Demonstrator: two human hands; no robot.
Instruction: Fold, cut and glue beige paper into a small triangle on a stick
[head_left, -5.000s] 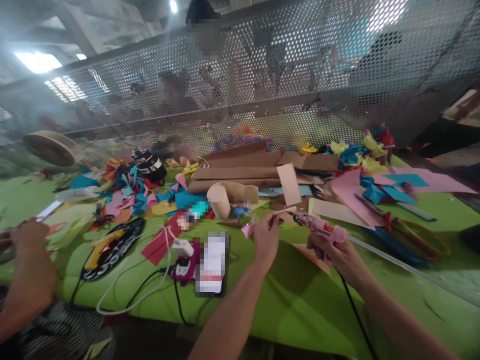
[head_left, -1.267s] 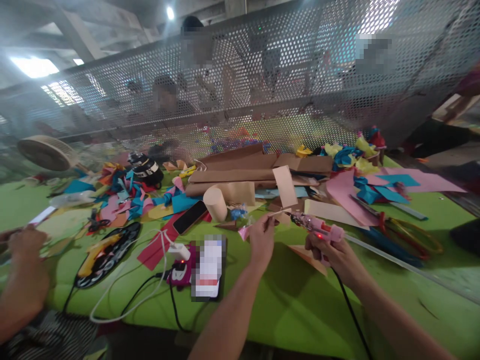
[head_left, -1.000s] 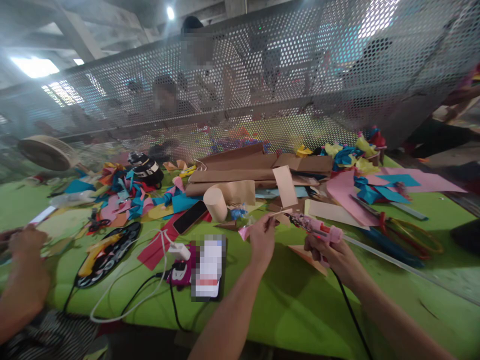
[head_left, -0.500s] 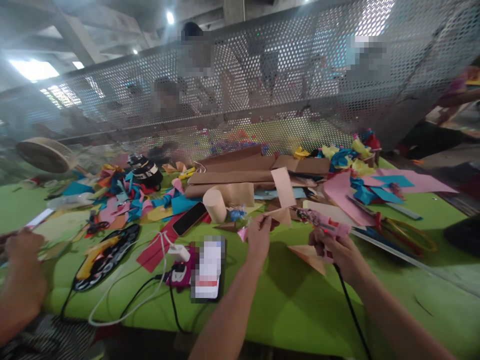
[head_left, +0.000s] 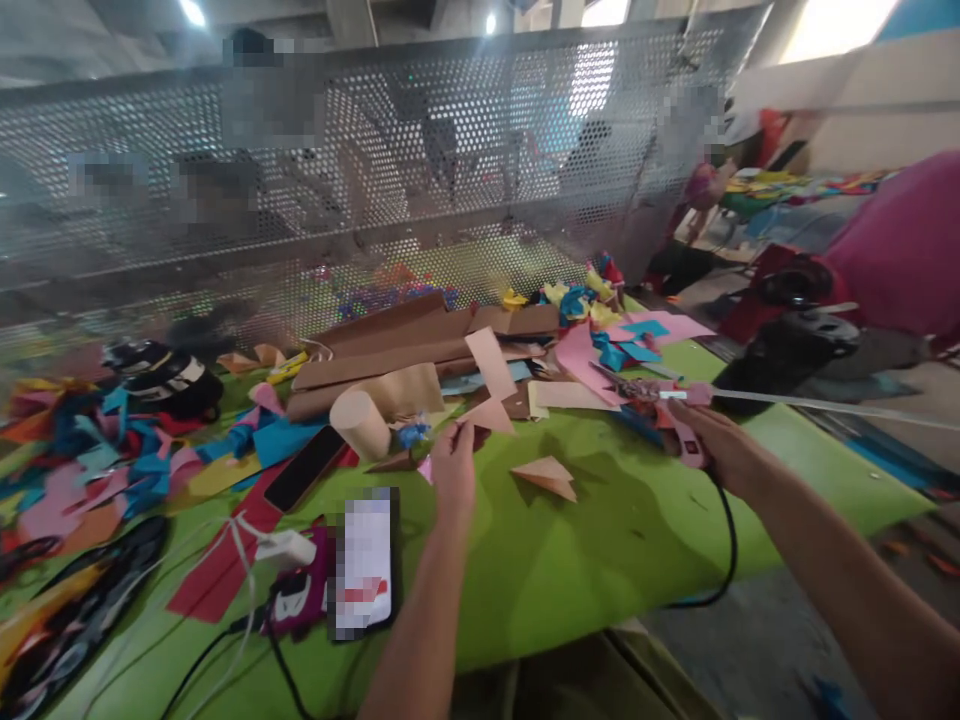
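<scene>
My left hand (head_left: 454, 470) pinches a folded piece of light brown paper (head_left: 493, 413) above the green table. In my right hand (head_left: 716, 445) is a pink glue gun (head_left: 691, 440), its nozzle pointing left and apart from the paper. A long translucent glue stick (head_left: 825, 404) runs out of its back, and a black cord (head_left: 729, 555) hangs from the handle. Between my hands, a folded brown paper cone (head_left: 546, 474) lies on the green tabletop (head_left: 570, 560). An upright brown paper roll (head_left: 361, 424) stands left of my left hand.
A lit phone (head_left: 367, 560) rests beside a purple power strip (head_left: 306, 590) with a white charger (head_left: 286, 549) and cables. A dark phone (head_left: 304, 470) lies on red paper. Brown cardboard (head_left: 390, 355) and colored scraps (head_left: 142, 470) cover the back and left. A perforated metal panel (head_left: 375, 220) stands behind.
My right hand has carried the glue gun rightward, away from the paper in my left hand. The view has turned right, and another person's arm at the left is out of sight.
</scene>
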